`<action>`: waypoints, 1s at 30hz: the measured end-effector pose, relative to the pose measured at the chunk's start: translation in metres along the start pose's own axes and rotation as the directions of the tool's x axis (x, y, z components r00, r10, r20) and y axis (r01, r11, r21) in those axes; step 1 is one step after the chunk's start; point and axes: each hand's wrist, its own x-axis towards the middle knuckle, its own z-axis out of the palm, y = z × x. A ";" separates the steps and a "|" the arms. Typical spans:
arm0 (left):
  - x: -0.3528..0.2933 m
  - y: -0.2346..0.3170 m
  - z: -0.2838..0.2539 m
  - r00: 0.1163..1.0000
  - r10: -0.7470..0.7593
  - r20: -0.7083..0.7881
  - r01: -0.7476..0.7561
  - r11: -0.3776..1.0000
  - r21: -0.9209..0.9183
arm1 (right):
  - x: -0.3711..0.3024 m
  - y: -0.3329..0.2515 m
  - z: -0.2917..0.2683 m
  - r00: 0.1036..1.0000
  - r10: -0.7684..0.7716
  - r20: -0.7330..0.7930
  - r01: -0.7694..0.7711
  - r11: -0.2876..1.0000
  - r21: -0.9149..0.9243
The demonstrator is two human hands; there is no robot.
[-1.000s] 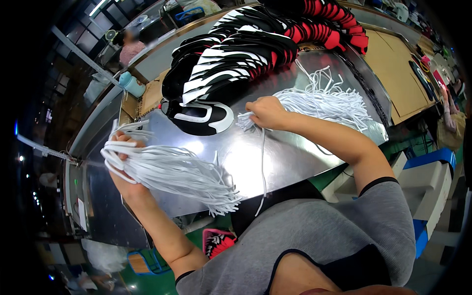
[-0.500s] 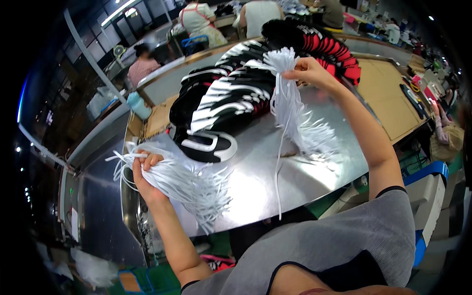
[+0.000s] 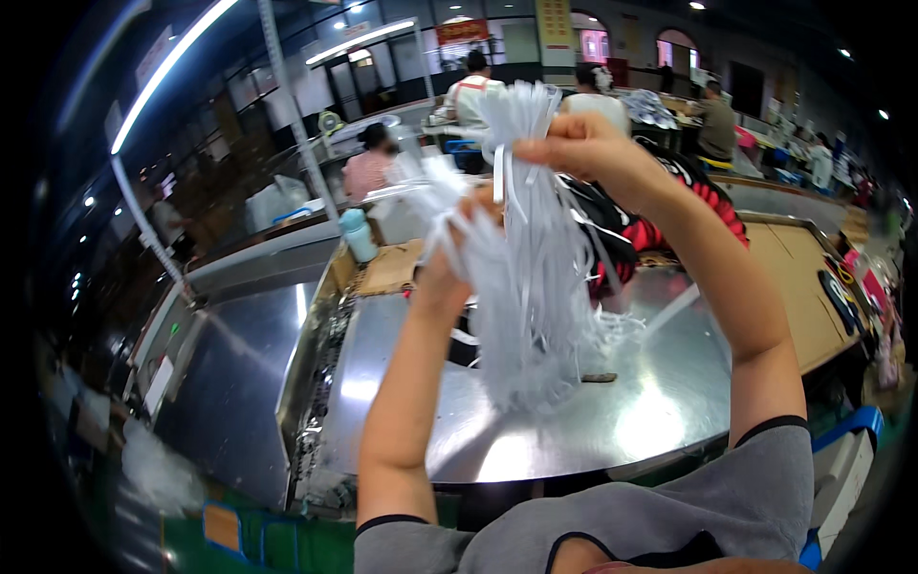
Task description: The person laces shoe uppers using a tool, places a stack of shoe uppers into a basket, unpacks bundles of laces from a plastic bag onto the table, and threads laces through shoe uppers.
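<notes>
My right hand [image 3: 604, 161] is raised over the metal table [image 3: 583, 450], its thumb and fingers closed on the upper part of a bundle of long white laces [image 3: 540, 258] that hangs straight down. Close beside it on the left, my left hand [image 3: 448, 273] grips a second bunch of white laces [image 3: 435, 187], blurred by motion. The two bunches overlap, so where one ends is hard to tell. Behind them, partly hidden, lie stacked black, white and red shoe uppers [image 3: 722, 210].
A small dark strip [image 3: 600, 378] lies on the table below the laces. To the left stand a light blue bottle [image 3: 357, 235] and a lower dark metal surface [image 3: 225, 383]. Cardboard [image 3: 789, 287] with scissors [image 3: 840, 298] is at the right. Several people work farther back.
My left hand has moved right and up with its bunch, up against the other one. My right hand still grips its bundle. The view has tilted up, showing more of the room.
</notes>
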 end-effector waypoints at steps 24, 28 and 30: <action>-0.070 -0.048 0.013 0.897 -0.368 -0.244 0.259 0.886 -0.386 | -0.017 0.121 0.064 0.829 -0.538 0.150 0.483 0.555 -0.677; -0.077 -0.054 0.007 0.849 -0.430 -0.306 0.317 0.879 -0.355 | -0.023 0.113 0.064 0.810 -0.552 0.200 0.495 0.461 -0.737; -0.074 -0.052 0.014 0.844 -0.478 -0.243 0.376 0.851 -0.368 | -0.028 0.108 0.057 0.789 -0.510 0.343 0.539 0.306 -0.785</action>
